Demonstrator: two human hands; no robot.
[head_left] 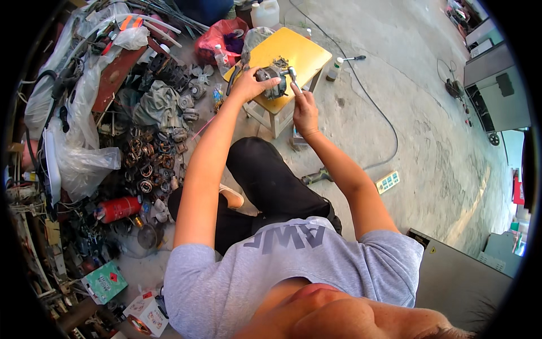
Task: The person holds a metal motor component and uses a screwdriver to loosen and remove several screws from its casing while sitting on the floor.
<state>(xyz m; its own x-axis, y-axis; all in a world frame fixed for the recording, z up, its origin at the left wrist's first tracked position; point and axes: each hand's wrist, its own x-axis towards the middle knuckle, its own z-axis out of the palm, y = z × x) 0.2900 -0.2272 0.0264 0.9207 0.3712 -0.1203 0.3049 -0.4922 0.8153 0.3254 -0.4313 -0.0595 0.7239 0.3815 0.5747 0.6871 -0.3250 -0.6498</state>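
A yellow-topped stool (305, 48) stands in front of me with a small grey and black motor (273, 85) at its near edge. My left hand (248, 86) is closed around the motor's left side, with the thumb laid over its top. In my right hand (305, 116) is a metal ratchet wrench (296, 85), gripped by its handle. The wrench's head meets the right side of the motor; the exact fit there is too small to tell. Small dark scraps (280, 62) lie on the stool just beyond the motor.
Motor parts and copper coils (149, 164) are heaped at my left, near a red cylinder (118, 209). A red plastic bag (220, 40) sits behind the stool. To the right are a bottle (334, 70), a long black cable (385, 118), a power strip (388, 182) and a green power tool (317, 177).
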